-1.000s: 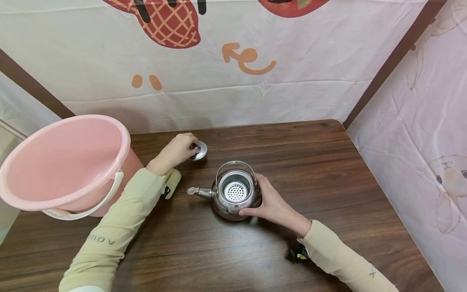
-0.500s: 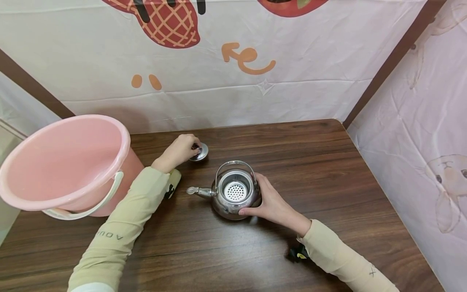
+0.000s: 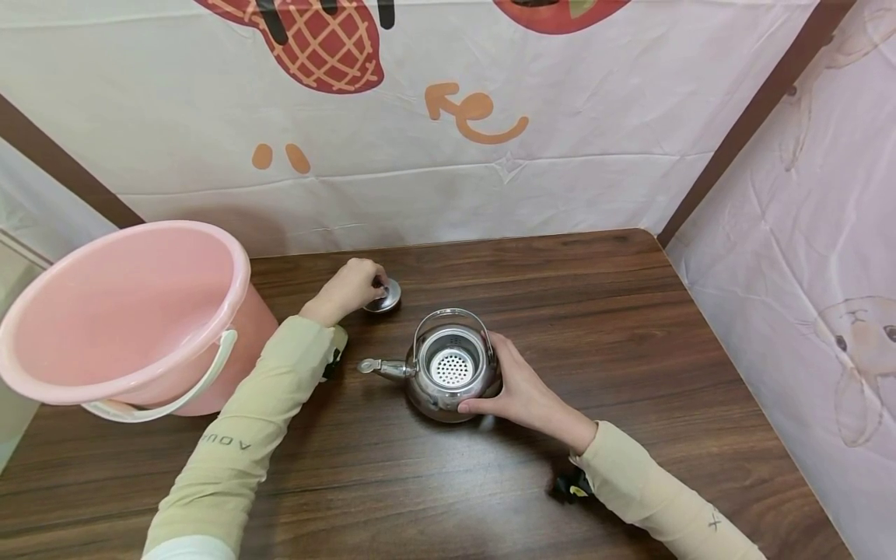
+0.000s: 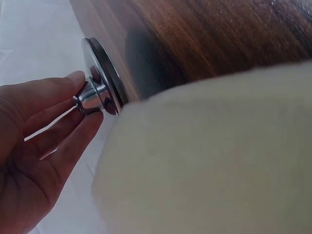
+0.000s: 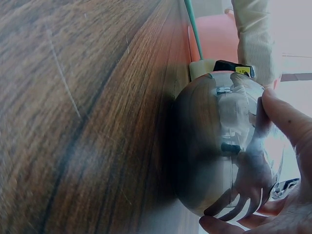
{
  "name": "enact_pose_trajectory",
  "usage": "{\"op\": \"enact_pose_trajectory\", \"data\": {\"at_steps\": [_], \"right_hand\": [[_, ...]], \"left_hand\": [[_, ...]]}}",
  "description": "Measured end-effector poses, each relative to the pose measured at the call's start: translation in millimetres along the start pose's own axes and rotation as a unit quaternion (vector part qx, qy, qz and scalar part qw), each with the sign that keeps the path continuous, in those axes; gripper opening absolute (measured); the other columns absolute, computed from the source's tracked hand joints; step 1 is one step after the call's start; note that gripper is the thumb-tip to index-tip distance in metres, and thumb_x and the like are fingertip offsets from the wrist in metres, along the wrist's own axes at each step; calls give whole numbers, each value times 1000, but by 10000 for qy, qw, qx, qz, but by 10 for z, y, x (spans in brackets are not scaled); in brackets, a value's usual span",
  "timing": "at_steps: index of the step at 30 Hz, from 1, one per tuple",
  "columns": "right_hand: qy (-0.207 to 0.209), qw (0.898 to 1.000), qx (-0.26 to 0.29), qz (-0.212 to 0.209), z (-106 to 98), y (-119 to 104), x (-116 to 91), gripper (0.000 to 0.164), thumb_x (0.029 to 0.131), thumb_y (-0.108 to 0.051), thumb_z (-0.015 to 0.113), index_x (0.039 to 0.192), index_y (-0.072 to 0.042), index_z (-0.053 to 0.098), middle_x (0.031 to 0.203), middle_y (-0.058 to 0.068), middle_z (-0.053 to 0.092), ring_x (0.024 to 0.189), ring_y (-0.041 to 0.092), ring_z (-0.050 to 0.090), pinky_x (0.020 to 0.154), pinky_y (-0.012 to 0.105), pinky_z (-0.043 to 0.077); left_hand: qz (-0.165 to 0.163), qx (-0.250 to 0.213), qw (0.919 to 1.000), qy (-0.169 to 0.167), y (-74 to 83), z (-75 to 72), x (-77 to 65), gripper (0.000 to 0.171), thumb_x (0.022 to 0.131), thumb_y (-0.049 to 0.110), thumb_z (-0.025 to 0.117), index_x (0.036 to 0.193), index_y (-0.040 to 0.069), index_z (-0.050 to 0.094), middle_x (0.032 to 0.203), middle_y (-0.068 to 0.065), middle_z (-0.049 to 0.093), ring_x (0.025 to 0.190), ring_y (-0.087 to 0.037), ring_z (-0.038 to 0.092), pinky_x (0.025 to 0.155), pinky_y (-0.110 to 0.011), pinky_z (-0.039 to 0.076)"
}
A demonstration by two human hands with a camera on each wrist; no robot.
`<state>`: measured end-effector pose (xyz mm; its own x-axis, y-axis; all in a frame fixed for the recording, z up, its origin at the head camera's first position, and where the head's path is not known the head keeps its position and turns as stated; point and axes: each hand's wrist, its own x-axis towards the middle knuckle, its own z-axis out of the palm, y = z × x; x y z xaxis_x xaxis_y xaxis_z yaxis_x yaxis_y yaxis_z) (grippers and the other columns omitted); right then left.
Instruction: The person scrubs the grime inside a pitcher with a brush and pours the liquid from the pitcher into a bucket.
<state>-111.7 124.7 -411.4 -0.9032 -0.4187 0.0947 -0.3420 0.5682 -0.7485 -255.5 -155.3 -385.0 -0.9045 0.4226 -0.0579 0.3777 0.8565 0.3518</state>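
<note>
At the back of the table, my left hand (image 3: 348,288) pinches the knob of a small steel kettle lid (image 3: 392,297) between thumb and fingertips. In the left wrist view the lid (image 4: 108,80) stays level with the wood, its underside close over a dark wet-looking patch. Nearer the middle stands a steel kettle (image 3: 442,403) without its lid, a perforated strainer (image 3: 451,367) showing inside its mouth. The kettle's spout (image 3: 392,369) points left and its wire handle (image 3: 453,311) is raised. My right hand (image 3: 523,389) grips the kettle's right side, thumb in front and fingers behind.
A large pink bucket (image 3: 242,260) with a white handle (image 3: 210,379) stands at the left of the wooden table (image 3: 595,319), beside my left forearm. A printed white cloth (image 3: 392,194) hangs along the back edge. More cloth hangs along the right side.
My left hand has shifted slightly right and toward me with the lid, the forearm swinging right. My right hand and the kettle have stayed put.
</note>
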Motion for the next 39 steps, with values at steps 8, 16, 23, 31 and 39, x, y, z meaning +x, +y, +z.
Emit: {"op": "enact_pose_trajectory", "data": {"at_steps": [8,16,23,31,39], "right_hand": [[-17,10000,-3,32,-1,14,-1,97,60,-40,82,135,-7,31,131,8,40,122,17,39,101,36,32],[-14,10000,-4,54,1,14,-1,96,60,-40,82,135,-7,32,130,8,40,121,18,40,101,37,32],[6,10000,19,40,2,9,0,97,60,-39,82,135,-5,32,131,9,40,121,19,40,101,38,33],[21,10000,7,-51,6,18,1,96,60,-39,82,134,-6,32,130,9,41,121,19,40,100,37,33],[57,9999,7,-99,7,26,7,95,59,-39,83,134,-7,33,129,8,41,120,18,41,100,37,33]], "left_hand": [[-45,-53,10000,27,-19,45,19,14,79,4,63,89,-6,66,89,-18,65,84,-27,58,75,-39,46],[-236,-56,9997,-31,-31,78,45,13,77,5,65,86,-4,66,85,-15,64,80,-26,57,73,-38,45],[-337,-94,9994,-56,-34,108,62,12,76,4,66,85,-4,66,84,-15,63,79,-26,57,72,-37,46],[-453,-162,9988,-110,-49,149,80,14,75,4,68,85,-5,66,83,-15,63,78,-25,56,71,-37,46],[-402,-96,9991,-25,-58,160,88,11,74,2,67,83,-4,65,82,-15,62,77,-25,56,71,-38,45]]}}
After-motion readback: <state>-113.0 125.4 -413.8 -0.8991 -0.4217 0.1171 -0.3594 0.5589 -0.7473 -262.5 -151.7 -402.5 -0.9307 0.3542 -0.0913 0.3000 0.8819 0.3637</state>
